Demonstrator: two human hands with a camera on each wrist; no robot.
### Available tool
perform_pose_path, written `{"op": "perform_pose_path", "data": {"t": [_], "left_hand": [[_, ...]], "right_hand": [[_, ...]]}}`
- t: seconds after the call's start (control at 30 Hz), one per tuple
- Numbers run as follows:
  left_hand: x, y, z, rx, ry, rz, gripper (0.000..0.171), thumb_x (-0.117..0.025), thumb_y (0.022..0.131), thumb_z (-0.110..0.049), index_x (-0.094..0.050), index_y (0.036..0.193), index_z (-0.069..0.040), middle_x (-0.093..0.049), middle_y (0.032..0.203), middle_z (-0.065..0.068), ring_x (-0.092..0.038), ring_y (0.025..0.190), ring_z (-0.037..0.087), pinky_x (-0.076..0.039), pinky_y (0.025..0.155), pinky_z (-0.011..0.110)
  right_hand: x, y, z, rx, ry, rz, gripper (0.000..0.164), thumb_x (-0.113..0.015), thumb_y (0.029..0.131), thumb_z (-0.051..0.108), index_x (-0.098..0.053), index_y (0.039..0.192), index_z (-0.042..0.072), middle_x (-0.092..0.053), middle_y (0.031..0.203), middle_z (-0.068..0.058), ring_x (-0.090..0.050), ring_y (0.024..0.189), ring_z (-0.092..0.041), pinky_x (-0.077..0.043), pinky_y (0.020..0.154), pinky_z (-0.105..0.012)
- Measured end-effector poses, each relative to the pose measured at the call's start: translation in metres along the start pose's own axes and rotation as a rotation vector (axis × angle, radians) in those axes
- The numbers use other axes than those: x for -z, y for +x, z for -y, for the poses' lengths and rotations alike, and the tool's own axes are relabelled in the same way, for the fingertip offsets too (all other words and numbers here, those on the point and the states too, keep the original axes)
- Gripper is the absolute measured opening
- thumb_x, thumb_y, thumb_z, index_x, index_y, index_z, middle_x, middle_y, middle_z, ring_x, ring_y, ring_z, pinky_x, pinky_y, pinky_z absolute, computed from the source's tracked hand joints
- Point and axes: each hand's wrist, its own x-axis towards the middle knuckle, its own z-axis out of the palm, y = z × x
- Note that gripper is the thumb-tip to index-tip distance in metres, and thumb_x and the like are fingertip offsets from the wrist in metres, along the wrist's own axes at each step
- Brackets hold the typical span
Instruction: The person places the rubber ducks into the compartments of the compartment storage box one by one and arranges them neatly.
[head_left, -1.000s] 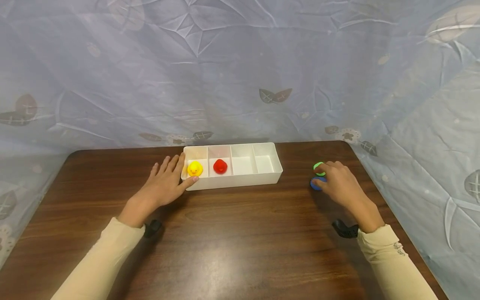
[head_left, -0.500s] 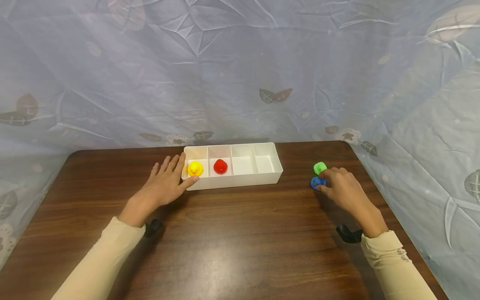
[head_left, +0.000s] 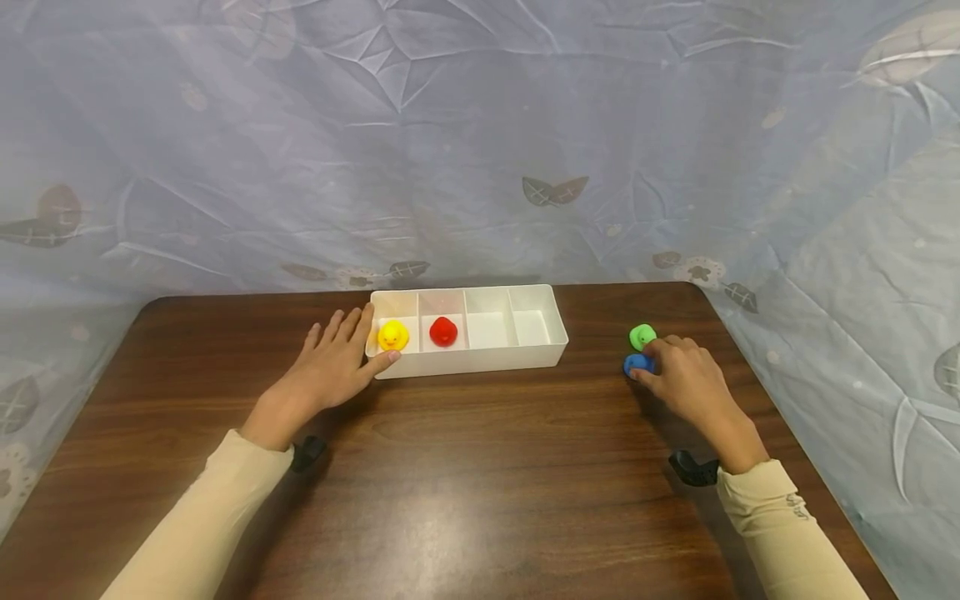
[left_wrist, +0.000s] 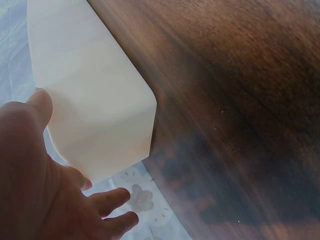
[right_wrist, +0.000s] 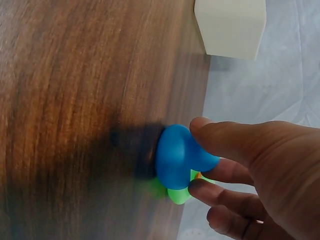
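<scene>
A white divided box (head_left: pixel 472 360) stands toward the back of the table. Its leftmost compartment holds a yellow rubber duck (head_left: pixel 393 335); the one beside it, a red rubber duck (head_left: pixel 443 332). My left hand (head_left: pixel 327 367) rests against the box's left end, fingers fairly straight, thumb at the front rim; in the left wrist view the box wall (left_wrist: pixel 95 95) hides the ducks. To the right, my right hand (head_left: pixel 688 375) pinches a blue rubber duck (right_wrist: pixel 173 157) between thumb and fingers, low at the table. Just behind it sits a green rubber duck (head_left: pixel 641 336), partly hidden in the right wrist view.
The dark wooden table (head_left: pixel 480 467) extends toward me in front of the box. Patterned grey-blue cloth (head_left: pixel 450 150) hangs behind the table and along its right side. A black wrist device (head_left: pixel 693 469) shows at the right wrist.
My right hand has drawn back slightly from over the green duck, uncovering it, and its fingers have come in around the blue duck. My left hand stays at the box.
</scene>
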Motion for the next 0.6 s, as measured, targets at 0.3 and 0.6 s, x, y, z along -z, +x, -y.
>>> {"op": "perform_pose_path", "data": {"t": [0.3,0.6], "left_hand": [[-0.0004,0.0005,0.001,0.005,0.005,0.005,0.099,-0.029,0.107,-0.074,0.009,0.171,-0.009,-0.006,0.178,0.028,-0.004,0.165,0.054,-0.003,0.13,0.075],[0.0009,-0.0001,-0.0003,0.003,0.001,0.006,0.1,-0.03,0.107,-0.074,0.008,0.172,-0.008,-0.008,0.178,0.028,-0.005,0.165,0.054,-0.004,0.131,0.075]], "right_hand": [[-0.0023,0.0008,0.0014,-0.025,0.012,0.02,0.043,-0.082,0.094,0.034,-0.074,0.118,0.0,-0.073,0.109,-0.025,-0.07,0.098,-0.045,-0.056,0.082,-0.063],[0.0003,0.0001,0.0044,-0.01,-0.002,0.026,0.045,-0.081,0.095,0.032,-0.072,0.122,-0.003,-0.074,0.11,-0.027,-0.069,0.098,-0.046,-0.056,0.083,-0.064]]}}
